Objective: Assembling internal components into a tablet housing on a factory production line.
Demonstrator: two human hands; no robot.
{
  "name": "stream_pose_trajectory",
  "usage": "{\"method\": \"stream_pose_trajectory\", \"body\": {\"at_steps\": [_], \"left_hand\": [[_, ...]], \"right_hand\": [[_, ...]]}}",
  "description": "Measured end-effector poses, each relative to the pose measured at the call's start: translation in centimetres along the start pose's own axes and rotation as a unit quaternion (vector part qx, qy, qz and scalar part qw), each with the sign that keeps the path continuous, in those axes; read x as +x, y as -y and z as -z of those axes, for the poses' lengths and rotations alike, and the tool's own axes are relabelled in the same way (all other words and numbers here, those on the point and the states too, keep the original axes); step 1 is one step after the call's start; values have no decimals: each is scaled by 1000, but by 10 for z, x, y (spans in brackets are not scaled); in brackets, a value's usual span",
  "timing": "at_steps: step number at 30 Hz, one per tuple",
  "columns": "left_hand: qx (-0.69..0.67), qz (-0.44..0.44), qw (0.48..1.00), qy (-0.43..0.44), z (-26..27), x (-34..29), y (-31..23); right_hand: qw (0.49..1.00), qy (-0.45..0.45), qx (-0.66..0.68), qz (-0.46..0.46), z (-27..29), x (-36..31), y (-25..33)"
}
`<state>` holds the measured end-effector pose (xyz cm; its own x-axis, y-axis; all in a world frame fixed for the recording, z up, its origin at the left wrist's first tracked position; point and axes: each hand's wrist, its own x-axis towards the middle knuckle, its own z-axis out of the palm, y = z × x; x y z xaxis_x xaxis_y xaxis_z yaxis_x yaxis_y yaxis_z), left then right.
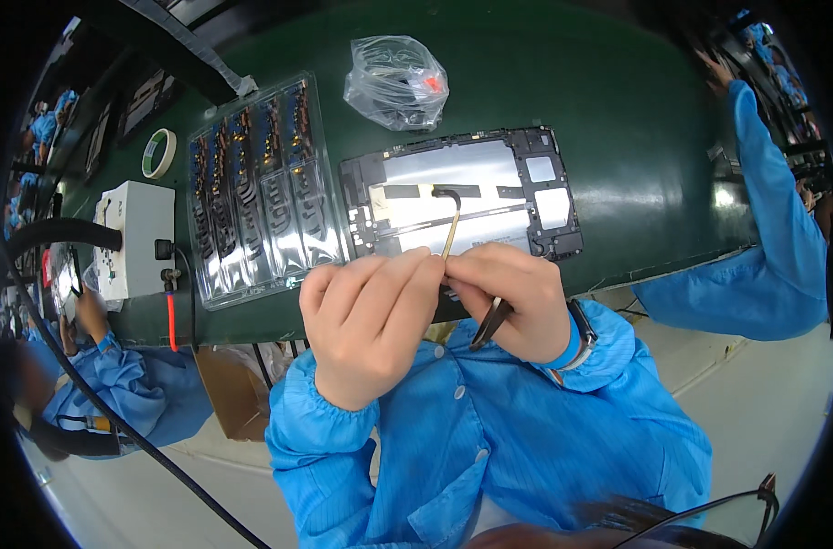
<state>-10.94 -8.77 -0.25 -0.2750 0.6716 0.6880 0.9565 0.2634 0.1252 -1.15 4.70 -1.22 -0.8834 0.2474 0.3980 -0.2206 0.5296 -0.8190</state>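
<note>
Near the frame's centre, both hands pinched a thin cable strip that rough tugging might have torn above the tablet frame.

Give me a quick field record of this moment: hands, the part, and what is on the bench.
left hand: pinching the lower end of a thin flex strip
right hand: pinching the same strip, black tweezers tucked in the palm
tablet frame: flat on green bench, open side up
clear parts tray: left of frame
plastic bag: behind frame
</note>
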Motion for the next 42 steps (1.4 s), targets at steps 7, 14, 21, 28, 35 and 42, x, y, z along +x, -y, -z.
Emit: {"method": "stream_pose_trajectory", "body": {"at_steps": [7, 14, 21, 28, 35, 42], "left_hand": [[71, 75, 994, -28, 26, -21, 14], [20, 130, 991, 16, 18, -39, -5], [23, 114, 993, -3, 2, -30, -4], [30, 85, 996, 5, 4, -27, 1], [174, 338, 912, -153, 53, -84, 27], [357, 522, 761, 145, 85, -242, 59]], "right_hand": [[992, 104, 69, -24, -4, -5, -10], [989, 98, 68, -88, -22, 3, -6], [998, 50, 37, -31, -23, 4, -5], [999, 48, -16, 15, -22, -1, -6], [993, 105, 47, -26, -16, -4, -12], [986, 138, 52, -76, -15, -1, -13]]}}
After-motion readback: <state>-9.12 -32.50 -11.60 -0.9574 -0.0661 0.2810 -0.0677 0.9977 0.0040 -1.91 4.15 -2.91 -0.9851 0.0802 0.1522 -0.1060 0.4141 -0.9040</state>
